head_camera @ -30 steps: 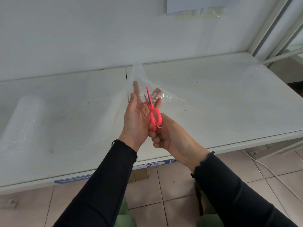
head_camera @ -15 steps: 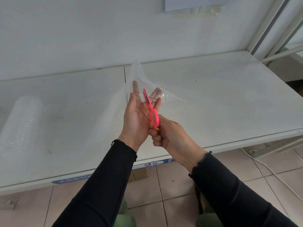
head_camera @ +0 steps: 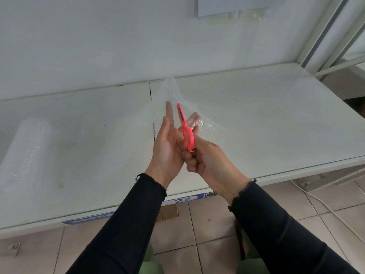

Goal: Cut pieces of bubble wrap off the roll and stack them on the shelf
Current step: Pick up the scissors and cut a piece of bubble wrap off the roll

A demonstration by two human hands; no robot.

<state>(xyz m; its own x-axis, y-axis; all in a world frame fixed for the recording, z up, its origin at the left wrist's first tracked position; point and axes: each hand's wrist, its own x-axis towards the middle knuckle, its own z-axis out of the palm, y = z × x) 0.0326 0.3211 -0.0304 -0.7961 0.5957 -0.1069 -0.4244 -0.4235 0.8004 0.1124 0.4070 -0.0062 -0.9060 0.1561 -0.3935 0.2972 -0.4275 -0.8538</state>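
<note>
The left hand (head_camera: 167, 143) pinches the clear bubble-wrap sheet (head_camera: 173, 91) up off the white metal shelf (head_camera: 276, 119), keeping it taut for cutting. The right hand (head_camera: 209, 161), beside it, grips pink plastic scissors (head_camera: 185, 127), blades closed.

Scissors (head_camera: 185, 129) blades, spread in a V 1 s ago, now closed into 1 line, tip further up into the bubble wrap (head_camera: 173, 91). Handle loops squeezed together by right hand (head_camera: 205, 157), which sits a bit closer to left hand (head_camera: 167, 147). Left fingers more covered by the film.
</note>
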